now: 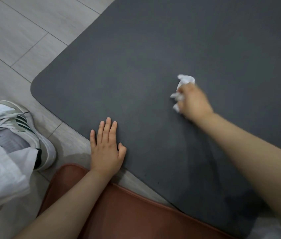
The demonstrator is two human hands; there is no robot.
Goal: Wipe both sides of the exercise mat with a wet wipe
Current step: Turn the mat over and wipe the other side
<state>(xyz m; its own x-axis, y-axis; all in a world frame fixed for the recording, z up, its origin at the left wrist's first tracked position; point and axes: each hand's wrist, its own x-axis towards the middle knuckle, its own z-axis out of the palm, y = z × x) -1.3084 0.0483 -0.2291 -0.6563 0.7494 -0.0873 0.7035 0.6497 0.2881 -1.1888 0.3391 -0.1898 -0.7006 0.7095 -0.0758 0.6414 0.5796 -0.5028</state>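
Right now, in the head view, the wiping of the upper face is under way. The right hand (pixel 194 102) is curled round a scrunched white wet wipe (pixel 185 80), its fingers bunched on the wad and pressing it against the exercise mat (pixel 136 57) toward the right of the scene; the hand is blurred, so the exact finger placement cannot be told. The left hand (pixel 106 147) lies flat on the mat's near edge, fingers straight and slightly spread, holding nothing, apparently steadying the mat. Judging by this, the first side is only partly covered: the next move calls for sweeping the wipe across the remaining surface, far and left, and later flipping the mat for its underside. Dark grey, matte and thin, with a rounded corner at the left, the mat lies flat on pale wood-look floor (pixel 15 31). A white sneaker (pixel 21 128) stands near left, and a reddish-brown cushion (pixel 119 213) sits nearest.
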